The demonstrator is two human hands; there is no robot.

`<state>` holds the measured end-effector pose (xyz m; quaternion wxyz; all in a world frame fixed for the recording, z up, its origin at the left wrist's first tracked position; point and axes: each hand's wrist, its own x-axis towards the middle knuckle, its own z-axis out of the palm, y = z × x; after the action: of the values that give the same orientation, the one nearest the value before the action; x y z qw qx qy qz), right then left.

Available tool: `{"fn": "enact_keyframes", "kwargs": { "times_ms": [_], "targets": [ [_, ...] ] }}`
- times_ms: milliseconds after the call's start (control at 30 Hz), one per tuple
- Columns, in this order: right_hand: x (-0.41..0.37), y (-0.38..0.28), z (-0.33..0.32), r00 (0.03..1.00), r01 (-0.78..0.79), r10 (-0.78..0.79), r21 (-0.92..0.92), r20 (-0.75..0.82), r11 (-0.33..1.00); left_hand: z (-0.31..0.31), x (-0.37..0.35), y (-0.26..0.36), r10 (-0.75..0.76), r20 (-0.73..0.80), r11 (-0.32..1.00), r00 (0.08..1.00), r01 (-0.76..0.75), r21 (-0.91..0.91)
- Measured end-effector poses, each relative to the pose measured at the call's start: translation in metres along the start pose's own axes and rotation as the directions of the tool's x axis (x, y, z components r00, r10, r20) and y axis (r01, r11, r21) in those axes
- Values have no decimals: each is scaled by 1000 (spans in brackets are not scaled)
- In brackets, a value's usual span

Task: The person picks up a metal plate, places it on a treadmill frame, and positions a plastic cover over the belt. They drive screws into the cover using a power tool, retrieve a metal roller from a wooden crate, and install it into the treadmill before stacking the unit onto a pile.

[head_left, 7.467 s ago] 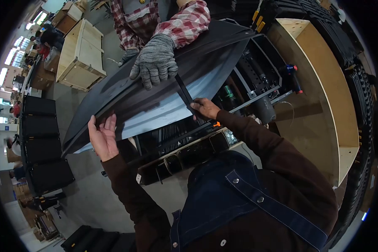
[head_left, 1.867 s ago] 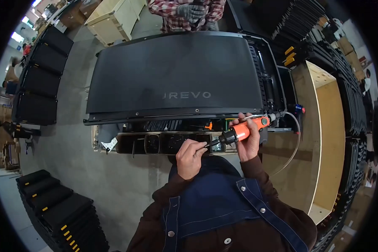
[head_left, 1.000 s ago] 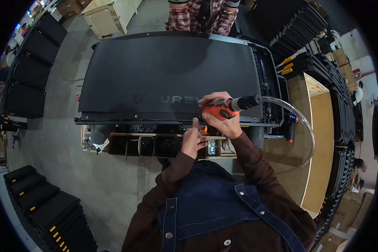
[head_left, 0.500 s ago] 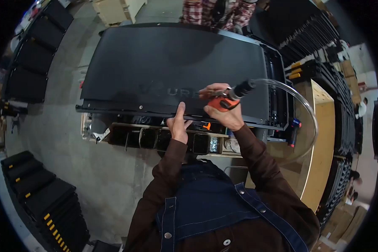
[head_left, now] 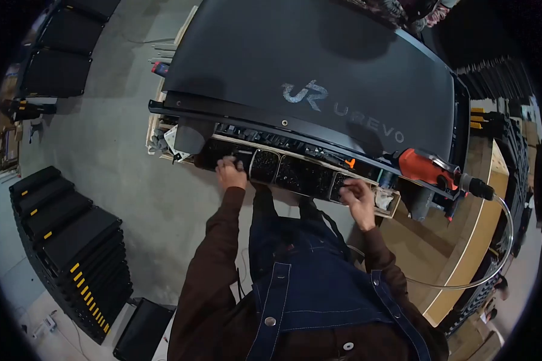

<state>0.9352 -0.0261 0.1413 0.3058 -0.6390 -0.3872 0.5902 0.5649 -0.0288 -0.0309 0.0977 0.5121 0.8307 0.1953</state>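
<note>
A large dark panel with UREVO lettering lies in front of me. Along its near edge runs a row of black bins holding small parts. My left hand reaches into the leftmost bin, its fingers bent and their tips hard to see. Over the rightmost bin is my right hand, thumb and fingers pinched together; anything between them is too small to make out. The orange air tool rests on the panel's near right corner, its clear hose curving down to the right.
Stacked black panels stand at the left. A wooden crate is at the right, beside more stacked parts. An orange clip sits behind the bins. Part of another person shows beyond the panel.
My right hand has let go of the orange tool, which now lies on the panel. Both hands have moved from the panel to the bins, spreading apart. The view has shifted.
</note>
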Motion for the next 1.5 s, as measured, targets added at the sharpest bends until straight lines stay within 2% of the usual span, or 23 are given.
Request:
{"fn": "enact_keyframes", "kwargs": {
  "times_ms": [67, 100, 133, 167, 233, 267, 333, 367, 433, 467, 500, 567, 667, 800, 867, 900, 933, 967, 1067, 1233, 1333, 1467, 1500],
  "targets": [
    [19, 16, 49, 991, -107, 110, -43, 75, 993, -8, 29, -21, -3, 34, 996, 999, 0, 93],
    [31, 23, 76, 984, -133, 140, -66, 108, 989, -6, 42, -28, -77, 222, 995, 972, 61, 80],
    [48, 46, 103, 985, -51, 73, -143, 156, 988, -3, 50, -32, -145, 398, 989, 906, 123, 80],
    [63, 66, 127, 977, 38, 9, -216, 214, 976, 0, 53, -35, -140, 417, 990, 898, 119, 75],
    [86, 68, 173, 904, 374, -180, -514, 387, 772, 4, 59, -42, -4, 497, 999, 867, -14, 32],
    [98, 69, 195, 907, 366, -172, -516, 385, 774, -4, 61, -40, -6, 505, 999, 863, -12, 32],
    [112, 73, 230, 897, 389, 72, -857, 436, 337, -33, 56, -31, 63, 409, 995, 910, -25, -98],
    [116, 106, 235, 879, 477, -90, -858, 469, 188, -40, 50, -35, 67, 416, 995, 907, -29, -95],
    [122, 110, 239, 842, 538, -65, -830, 535, 149, -56, 37, -45, 67, 416, 898, 907, 127, -421],
    [127, 109, 238, 797, 603, -39, -791, 603, 102, -64, 29, -48, 70, 412, 896, 908, 124, -426],
    [129, 113, 233, 799, 601, -42, -793, 600, 95, -72, 19, -52, -25, 552, 783, 834, 359, -507],
    [134, 120, 230, 772, 633, -35, -764, 634, 123, -88, 3, -58, -91, 805, 424, 586, 754, -502],
    [132, 123, 241, 844, 536, -46, -838, 534, 103, -102, -23, -60, -109, 859, 345, 500, 830, -439],
    [128, 106, 237, 849, 527, -107, -840, 517, 127, -105, -42, -48, -56, 791, 349, 610, 754, -556],
    [127, 86, 226, 910, 352, 19, -795, 414, 494, -103, -43, -41, -31, 810, 261, 585, 787, -559],
    [119, 75, 219, 910, 354, 16, -796, 414, 490, -103, -45, -35, -1, 829, 172, 559, 817, -550],
    [110, 64, 211, 907, 64, 157, -495, 391, 866, -104, -48, -28, 5, 826, 173, 564, 813, -556],
    [101, 48, 202, 859, -278, 277, -60, 431, 959, -106, -47, -16, 71, 794, 173, 604, 776, -607],
    [56, -1, 172, 815, -365, 176, 252, 552, 896, -125, -43, 30, 170, 743, 187, 647, 719, -669],
    [5, -54, 130, 862, -290, 13, 473, 507, 832, -157, -41, 103, 305, 583, 211, 753, 544, -812],
    [-9, -64, 105, 898, -100, -140, 503, 418, 859, -163, -45, 126, 360, 595, 272, 718, 530, -803],
    [-27, -76, 79, 906, 189, -337, 465, 257, 865, -187, -53, 172, 375, 583, 371, 721, 459, -807],
    [-33, -81, 72, 839, 464, -523, 303, 152, 832, -188, -58, 180, 399, 534, 377, 745, 398, -836]
  ]
}}
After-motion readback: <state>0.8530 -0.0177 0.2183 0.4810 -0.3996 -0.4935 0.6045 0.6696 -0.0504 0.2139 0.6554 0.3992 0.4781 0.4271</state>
